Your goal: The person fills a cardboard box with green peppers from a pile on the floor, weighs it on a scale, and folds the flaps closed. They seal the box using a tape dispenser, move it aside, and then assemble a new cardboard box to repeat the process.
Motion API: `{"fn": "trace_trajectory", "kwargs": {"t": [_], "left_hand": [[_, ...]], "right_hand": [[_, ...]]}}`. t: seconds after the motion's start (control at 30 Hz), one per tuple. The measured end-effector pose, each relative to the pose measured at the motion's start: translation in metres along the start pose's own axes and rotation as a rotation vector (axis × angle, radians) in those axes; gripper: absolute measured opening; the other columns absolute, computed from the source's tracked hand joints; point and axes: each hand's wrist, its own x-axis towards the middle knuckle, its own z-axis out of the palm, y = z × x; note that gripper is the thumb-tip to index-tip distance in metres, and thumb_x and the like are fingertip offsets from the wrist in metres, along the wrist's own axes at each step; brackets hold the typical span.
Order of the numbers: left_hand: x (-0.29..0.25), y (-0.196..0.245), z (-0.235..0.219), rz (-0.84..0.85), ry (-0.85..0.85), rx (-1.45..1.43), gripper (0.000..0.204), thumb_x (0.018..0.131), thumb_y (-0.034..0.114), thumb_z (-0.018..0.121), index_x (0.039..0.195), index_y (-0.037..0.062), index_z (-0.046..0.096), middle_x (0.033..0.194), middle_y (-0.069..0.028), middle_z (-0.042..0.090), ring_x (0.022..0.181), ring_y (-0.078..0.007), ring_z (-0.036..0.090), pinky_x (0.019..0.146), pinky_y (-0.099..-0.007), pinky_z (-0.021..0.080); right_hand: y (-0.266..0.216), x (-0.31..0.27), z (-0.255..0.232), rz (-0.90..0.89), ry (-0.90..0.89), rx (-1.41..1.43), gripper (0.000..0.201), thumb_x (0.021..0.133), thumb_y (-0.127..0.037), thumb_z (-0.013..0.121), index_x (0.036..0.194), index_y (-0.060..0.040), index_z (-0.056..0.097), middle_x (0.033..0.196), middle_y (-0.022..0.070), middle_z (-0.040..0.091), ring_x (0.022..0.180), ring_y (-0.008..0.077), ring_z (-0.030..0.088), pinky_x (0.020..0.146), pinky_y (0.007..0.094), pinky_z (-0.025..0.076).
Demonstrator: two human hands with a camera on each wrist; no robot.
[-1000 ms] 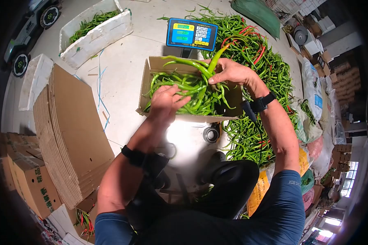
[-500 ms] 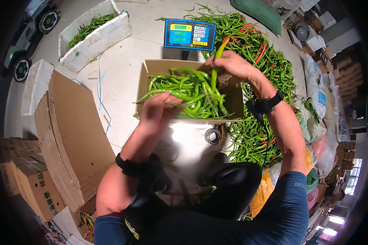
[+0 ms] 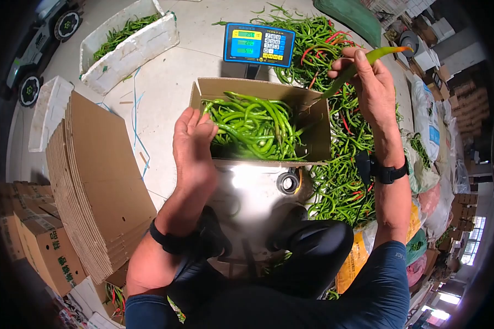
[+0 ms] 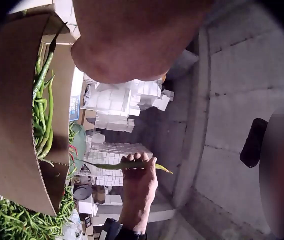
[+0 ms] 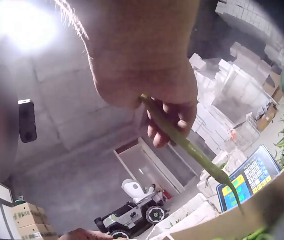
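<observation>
My right hand [image 3: 375, 98] is raised over the right side and pinches a long green chili pepper [image 3: 386, 52] whose one end is orange. In the right wrist view the same pepper slants down past the curled fingers. At the left end of an open cardboard box [image 3: 315, 123], my left hand [image 3: 193, 151] is held with fingers loosely extended, the fingertips right at the rim. Green chili peppers [image 3: 255, 123] fill the left and middle of that box. Behind the box stands a weighing scale display [image 3: 259, 45], lit up.
A large heap of green and some red peppers [image 3: 343, 186] lies on the floor to the right. Flattened cardboard [image 3: 107, 175] leans at left. A white foam box [image 3: 132, 55] with peppers stands at the back left, and filled sacks [image 3: 422, 118] line the right.
My right hand has lifted out of the box and moved right and up, holding the orange-ended pepper. My left hand has drawn back from the peppers to the box's left end.
</observation>
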Motion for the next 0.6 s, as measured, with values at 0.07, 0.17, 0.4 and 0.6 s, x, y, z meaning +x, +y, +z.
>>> {"fn": "trace_trajectory", "kwargs": {"t": [0.07, 0.17, 0.4, 0.6], "left_hand": [[0.002, 0.003, 0.0, 0.036, -0.046, 0.035, 0.064, 0.095, 0.007, 0.053, 0.147, -0.0108, 0.02, 0.152, -0.0252, 0.026, 0.137, -0.0316, 0.038, 0.111, -0.0382, 0.038], [0.001, 0.003, 0.001, 0.0, -0.014, 0.061, 0.062, 0.095, 0.007, 0.054, 0.145, -0.0111, 0.023, 0.151, -0.0258, 0.027, 0.138, -0.0317, 0.037, 0.112, -0.0379, 0.036], [-0.003, 0.003, -0.002, 0.023, -0.01, 0.053, 0.059, 0.093, 0.008, 0.057, 0.142, -0.0098, 0.029, 0.146, -0.0236, 0.036, 0.133, -0.0291, 0.044, 0.108, -0.036, 0.04], [-0.002, 0.012, -0.002, 0.057, 0.002, 0.099, 0.05, 0.092, 0.005, 0.06, 0.136, -0.0083, 0.04, 0.136, -0.0197, 0.048, 0.121, -0.0242, 0.055, 0.099, -0.0336, 0.046]], "right_hand": [[-0.002, -0.008, 0.001, 0.027, -0.009, -0.014, 0.039, 0.103, -0.033, 0.053, 0.116, 0.0032, 0.058, 0.092, 0.0114, 0.068, 0.082, 0.0173, 0.067, 0.078, 0.0319, 0.055], [0.004, -0.016, -0.001, 0.048, -0.063, -0.051, 0.039, 0.104, -0.034, 0.051, 0.118, 0.0027, 0.057, 0.092, 0.011, 0.068, 0.08, 0.017, 0.067, 0.075, 0.0312, 0.055], [-0.002, -0.037, -0.015, 0.066, 0.115, -0.056, 0.04, 0.105, -0.038, 0.048, 0.116, -0.0013, 0.059, 0.07, -0.0009, 0.052, 0.053, 0.0071, 0.047, 0.047, 0.0229, 0.038], [0.041, -0.083, -0.085, 0.296, 0.362, -0.002, 0.046, 0.103, -0.051, 0.043, 0.091, -0.008, 0.055, 0.056, -0.0043, 0.039, 0.041, 0.007, 0.033, 0.038, 0.0234, 0.025]]}}
